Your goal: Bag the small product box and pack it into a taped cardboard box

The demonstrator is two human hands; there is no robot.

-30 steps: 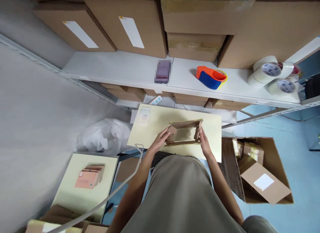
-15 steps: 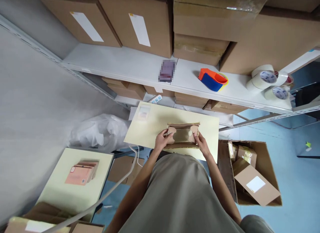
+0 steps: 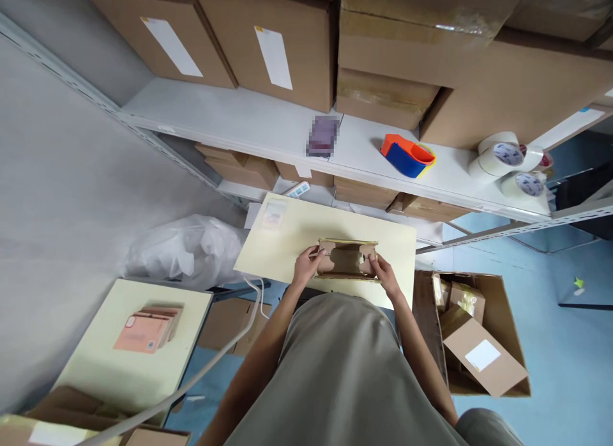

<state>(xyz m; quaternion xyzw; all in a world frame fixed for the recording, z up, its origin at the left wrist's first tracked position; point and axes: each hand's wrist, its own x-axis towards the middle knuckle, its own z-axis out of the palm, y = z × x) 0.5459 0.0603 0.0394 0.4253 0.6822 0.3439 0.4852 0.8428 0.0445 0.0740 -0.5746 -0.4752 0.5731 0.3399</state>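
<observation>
A small open cardboard box (image 3: 347, 274) is on the cream tabletop (image 3: 272, 257) in front of my body. At its left end, my left hand (image 3: 306, 266) pinches the short end flap between thumb and fingers. My right hand (image 3: 384, 273) grips the flap at the opposite end the same way. Both end flaps slant inward over the opening, and the long side flaps stand up at front and back. Shadow hides what, if anything, lies on the bottom. A small clear packet (image 3: 274, 215) lies at the table's far left corner.
Ahead, a white shelf (image 3: 230, 120) holds large cartons, an orange and blue holder (image 3: 407, 154) and several tape rolls (image 3: 498, 158). On the right stands an open carton (image 3: 514, 344) with boxes inside. A side table (image 3: 100, 324) carries pink flat boxes (image 3: 143, 331); a white hose (image 3: 215, 363) crosses nearby.
Both end flaps have been pushed further down and inward by my hands, and the long side flaps look more upright. The whole view has shifted slightly.
</observation>
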